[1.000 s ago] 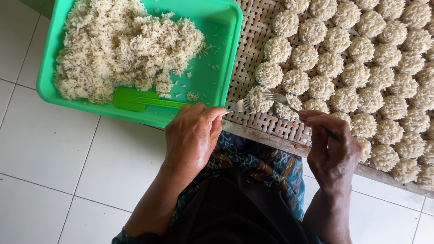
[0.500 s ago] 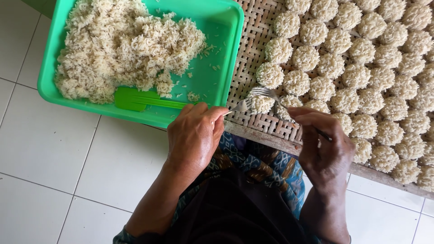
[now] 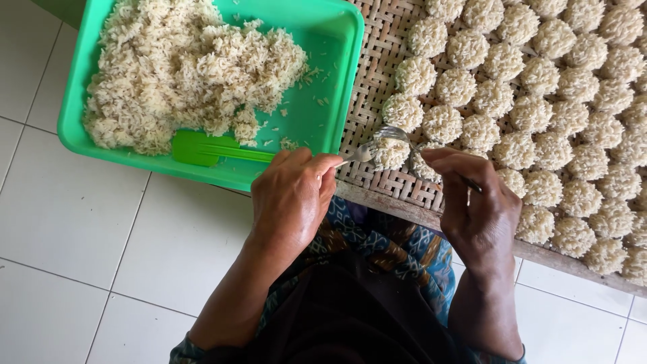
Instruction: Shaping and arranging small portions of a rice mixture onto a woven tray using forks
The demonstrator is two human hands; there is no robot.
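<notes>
The left hand (image 3: 293, 199) fingers pinch a metal fork (image 3: 377, 141), tines on a rice ball (image 3: 389, 154) just beyond them. The right hand (image 3: 475, 202) fingers clasp a thin utensil (image 3: 472, 185) beside it on the woven tray (image 3: 371, 81).

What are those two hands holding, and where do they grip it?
The left hand holds a metal fork by its handle end. The right hand pinches a thin dark utensil along its shaft; its kind cannot be told.

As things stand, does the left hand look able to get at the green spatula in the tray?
Probably yes. The left hand sits right at the near rim of the green tray, beside the spatula handle's end, with nothing lying over it. The hand already holds a spoon, which it would first have to free.
</notes>
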